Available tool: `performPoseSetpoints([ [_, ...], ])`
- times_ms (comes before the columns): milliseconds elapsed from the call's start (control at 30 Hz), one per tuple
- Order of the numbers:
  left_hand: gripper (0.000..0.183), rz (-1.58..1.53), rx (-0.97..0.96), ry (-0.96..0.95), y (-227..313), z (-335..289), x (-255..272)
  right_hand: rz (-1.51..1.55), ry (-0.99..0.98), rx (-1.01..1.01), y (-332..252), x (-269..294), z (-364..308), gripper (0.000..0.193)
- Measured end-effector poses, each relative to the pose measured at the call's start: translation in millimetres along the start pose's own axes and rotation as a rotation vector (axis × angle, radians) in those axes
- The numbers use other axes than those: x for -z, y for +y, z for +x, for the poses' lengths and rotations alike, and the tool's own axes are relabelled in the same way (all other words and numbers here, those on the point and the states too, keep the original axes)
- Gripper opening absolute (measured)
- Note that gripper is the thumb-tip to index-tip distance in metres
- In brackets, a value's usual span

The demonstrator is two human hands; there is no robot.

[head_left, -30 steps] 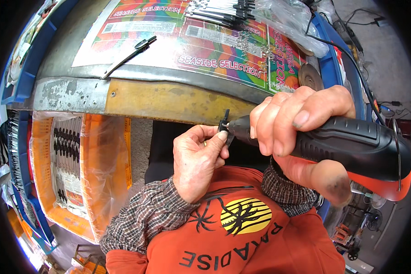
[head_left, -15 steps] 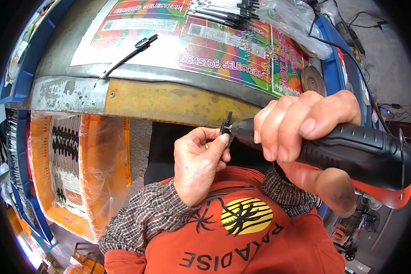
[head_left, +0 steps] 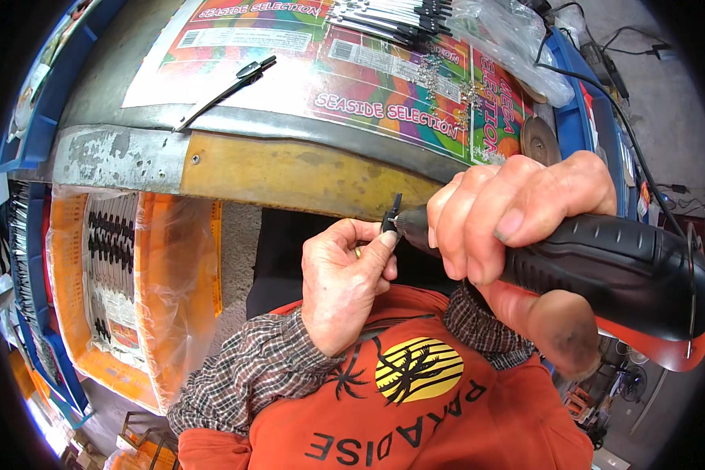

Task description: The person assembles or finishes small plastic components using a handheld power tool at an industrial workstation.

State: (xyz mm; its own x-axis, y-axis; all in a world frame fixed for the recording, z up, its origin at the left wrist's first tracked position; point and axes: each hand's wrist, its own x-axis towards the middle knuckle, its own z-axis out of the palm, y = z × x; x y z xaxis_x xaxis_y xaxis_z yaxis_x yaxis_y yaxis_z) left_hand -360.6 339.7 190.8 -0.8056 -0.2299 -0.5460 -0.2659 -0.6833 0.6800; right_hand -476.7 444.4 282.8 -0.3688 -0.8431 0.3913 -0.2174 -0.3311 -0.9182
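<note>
Since half a second ago, the rear of the power driver (head_left: 603, 254) has been swung slightly away from the tabletop (head_left: 102, 102), while its nose is kept at the small black part (head_left: 397, 204); work there seems still under way. The black part is pinched in the left hand's (head_left: 338, 278) fingers, just off the tabletop's near edge; the driver is wrapped by the right hand's (head_left: 525, 204). The part's long axis is aimed tabletop-ward, leaning right; the driver is held crosswise, nose pointed left.

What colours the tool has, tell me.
The tool is black with an orange-red underside, clearest in the head view.
</note>
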Motion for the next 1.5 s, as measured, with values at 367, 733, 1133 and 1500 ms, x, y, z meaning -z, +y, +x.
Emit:
performPoseSetpoints([
  [367, 0.011, -0.001, -0.008, 0.012, 0.4, -0.9, -1.5, -0.002, -0.026, 0.043, 13.0, -5.5, 4.5, 0.046],
  [733, 0.012, 0.055, 0.004, -0.014, 5.3, -2.6, -1.6, -0.022, -0.046, 0.099, 16.1, -5.3, 0.3, 0.054],
  [1133, 0.017, 0.262, -0.122, -0.195, 10.0, -14.2, 9.7, 0.231, 0.021, 0.367, 17.2, 1.0, -7.9, 0.057],
  [1500, 0.013, 1.502, -1.250, 0.347, 90.7, 33.9, 56.4, 0.131, 0.408, 0.233, 9.4, -1.0, -24.5, 0.050],
])
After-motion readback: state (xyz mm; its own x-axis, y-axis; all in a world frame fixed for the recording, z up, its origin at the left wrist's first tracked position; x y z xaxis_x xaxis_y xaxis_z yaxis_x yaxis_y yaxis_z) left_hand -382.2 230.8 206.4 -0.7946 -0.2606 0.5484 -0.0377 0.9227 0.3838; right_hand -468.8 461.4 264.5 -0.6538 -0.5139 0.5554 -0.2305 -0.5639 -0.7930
